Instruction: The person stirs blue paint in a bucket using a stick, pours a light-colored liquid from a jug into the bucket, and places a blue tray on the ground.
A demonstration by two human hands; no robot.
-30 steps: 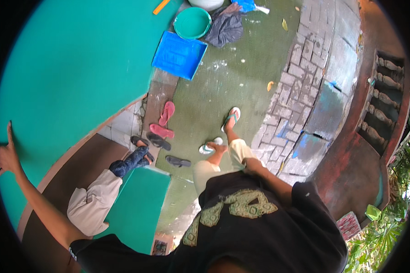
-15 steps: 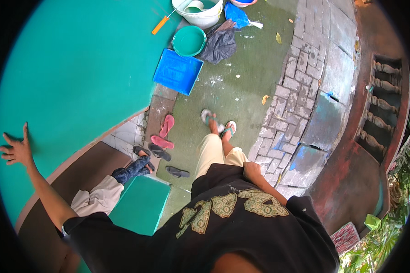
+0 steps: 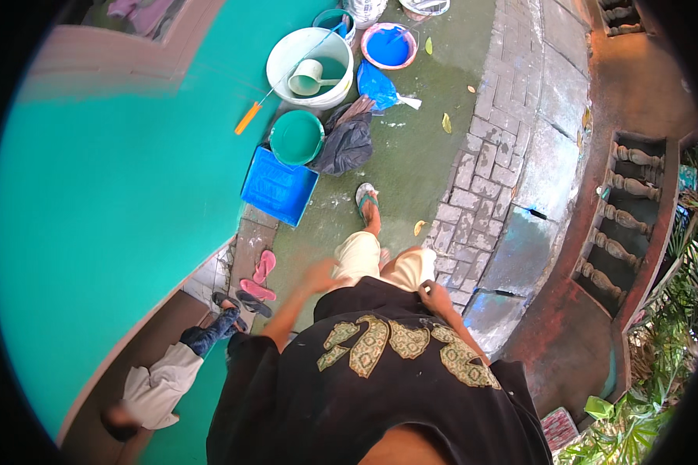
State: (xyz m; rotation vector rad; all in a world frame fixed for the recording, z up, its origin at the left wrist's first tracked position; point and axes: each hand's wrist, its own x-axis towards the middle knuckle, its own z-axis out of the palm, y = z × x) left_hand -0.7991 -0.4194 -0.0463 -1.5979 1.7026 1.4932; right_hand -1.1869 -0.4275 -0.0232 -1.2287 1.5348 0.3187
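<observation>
My left hand (image 3: 318, 277) is smeared by motion beside the left leg of my cream shorts (image 3: 357, 260); its fingers cannot be made out. Close to the hem of my black shirt (image 3: 376, 298), my right hand (image 3: 436, 295) is closed with curled fingers, and what it holds, if anything, is hidden. Ahead by the wall lie a blue paint tray (image 3: 279, 186) and a green tub (image 3: 296, 138). Behind them stands a white bucket (image 3: 275, 66) with a pale green dipper (image 3: 306, 77) inside. A long rod with an orange handle (image 3: 248, 118) leans across the bucket's rim.
A freshly coloured teal wall (image 3: 116, 217) runs along my left. Pink slippers (image 3: 264, 267) and a seated person (image 3: 163, 380) are low left. A dark plastic bag (image 3: 345, 149), blue bag (image 3: 374, 85) and basin of blue paint (image 3: 388, 46) lie ahead. A balustrade (image 3: 624, 213) stands right.
My left hand has come off the teal wall and swung in beside my body. I have stepped forward, so the tray and buckets appear nearer. My right hand stays at the shirt hem.
</observation>
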